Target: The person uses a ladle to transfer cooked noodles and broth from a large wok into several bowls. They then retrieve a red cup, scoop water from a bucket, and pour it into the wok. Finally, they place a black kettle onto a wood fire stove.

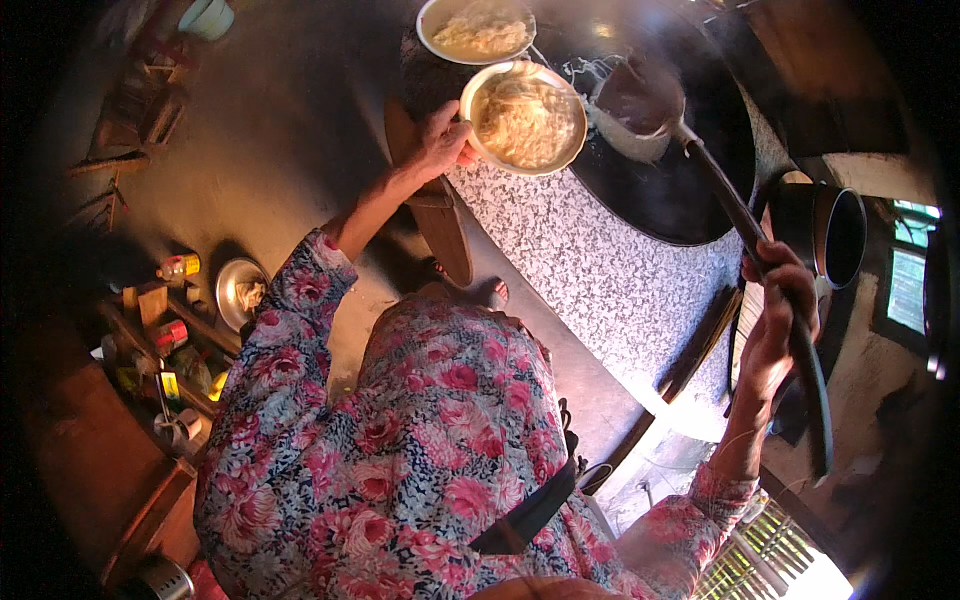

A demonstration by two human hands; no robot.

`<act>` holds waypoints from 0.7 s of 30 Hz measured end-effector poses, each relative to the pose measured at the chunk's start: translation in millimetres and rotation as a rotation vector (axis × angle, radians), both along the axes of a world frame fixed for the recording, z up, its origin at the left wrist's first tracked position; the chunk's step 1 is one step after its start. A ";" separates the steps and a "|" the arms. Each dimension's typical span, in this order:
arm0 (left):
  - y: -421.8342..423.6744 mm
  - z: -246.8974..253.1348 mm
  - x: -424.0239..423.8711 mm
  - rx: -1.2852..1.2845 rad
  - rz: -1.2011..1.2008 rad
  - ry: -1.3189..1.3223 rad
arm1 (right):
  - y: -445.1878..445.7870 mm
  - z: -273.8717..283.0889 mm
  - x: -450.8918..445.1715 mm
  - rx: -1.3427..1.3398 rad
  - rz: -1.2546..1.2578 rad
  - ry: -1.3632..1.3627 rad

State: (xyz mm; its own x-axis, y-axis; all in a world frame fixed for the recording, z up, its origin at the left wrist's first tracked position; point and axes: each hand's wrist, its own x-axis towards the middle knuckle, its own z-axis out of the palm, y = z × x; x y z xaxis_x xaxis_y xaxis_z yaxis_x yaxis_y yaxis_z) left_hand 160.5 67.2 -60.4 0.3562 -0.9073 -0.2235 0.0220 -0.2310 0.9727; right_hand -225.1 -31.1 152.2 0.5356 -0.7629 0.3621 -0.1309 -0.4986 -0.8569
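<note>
My left hand (444, 142) grips the rim of a pale bowl (579, 146) full of noodles (525, 120) in broth. The bowl is held beside a wide dark wok (675, 202), partly over its near rim. In my right hand (780, 315) is the long dark handle of a ladle (645, 97). The ladle's head is over the wok, just right of the bowl, with pale strands by its left side. Steam blurs what the wok holds. A second bowl of noodles (480, 34) is beyond the first, at the wok's left.
The wok is set in a speckled stove top (540, 225). A wooden lid (442, 232) leans against the stove's left side. A dark pot (840, 232) stands at the right. Bottles (178, 266) and a metal basin (240, 289) are at the left.
</note>
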 end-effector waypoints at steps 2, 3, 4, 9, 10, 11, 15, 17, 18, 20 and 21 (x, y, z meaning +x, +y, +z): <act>-0.9 13.6 13.7 0.039 -0.087 -0.047 | -11.9 -26.2 -8.4 0.281 -0.102 -0.164; -6.3 19.9 19.2 0.036 -0.149 -0.054 | -20.2 -44.5 -17.7 0.398 -0.135 -0.261; -10.7 25.8 24.5 0.034 -0.206 -0.066 | -24.8 -62.6 -25.6 0.443 -0.100 -0.352; -15.2 49.7 35.6 -0.023 -0.330 -0.175 | -25.8 -126.3 -36.5 0.762 -0.118 -0.572; -18.3 48.7 35.4 -0.046 -0.325 -0.258 | -23.3 -132.0 -35.0 0.777 -0.119 -0.608; -19.4 50.7 34.8 -0.044 -0.336 -0.270 | -21.3 -136.3 -32.6 0.791 -0.119 -0.645; -16.7 57.4 30.2 -0.005 -0.302 -0.231 | -33.5 -156.2 -24.8 0.919 -0.091 -0.779; -10.3 63.6 17.0 0.046 -0.200 -0.196 | -45.7 -176.1 -23.2 1.006 0.000 -0.897; -7.8 60.0 16.2 0.049 -0.174 -0.242 | -49.6 -182.2 -20.0 1.035 0.021 -0.927; 0.3 53.4 15.0 0.027 -0.112 -0.203 | -52.8 -192.5 -12.6 1.055 0.089 -0.982; 4.1 53.1 11.4 0.017 -0.081 -0.175 | -52.6 -196.1 -12.4 1.051 0.090 -1.009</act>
